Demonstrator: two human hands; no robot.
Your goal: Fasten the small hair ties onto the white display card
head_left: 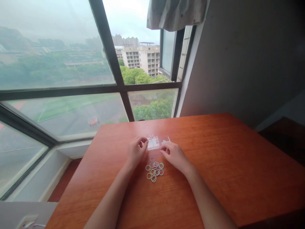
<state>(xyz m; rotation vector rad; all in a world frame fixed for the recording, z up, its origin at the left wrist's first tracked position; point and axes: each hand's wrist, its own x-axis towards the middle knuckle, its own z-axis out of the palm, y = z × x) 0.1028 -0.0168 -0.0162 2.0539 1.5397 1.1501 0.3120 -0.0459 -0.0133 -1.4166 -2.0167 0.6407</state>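
A small clear plastic box (153, 143) lies on the wooden table between my hands, with some pale items inside that are too small to name. Its clear lid (166, 139) appears folded open to the right. My left hand (137, 149) is closed in a pinch at the box's left edge; what its fingertips hold is too small to make out. On the other side, my right hand (173, 153) is curled closed beside the lid, and its fingertips hide whatever they grip. Nearer to me, several pastel rings (154, 170), which look like small hair ties, lie in a loose, partly overlapping pile.
The reddish-brown table (221, 165) reaches a window wall with dark frames (122, 88) at its far side. One window sash (168, 52) stands open beneath a grey curtain (176, 14). A grey wall (228, 63) rises on the right.
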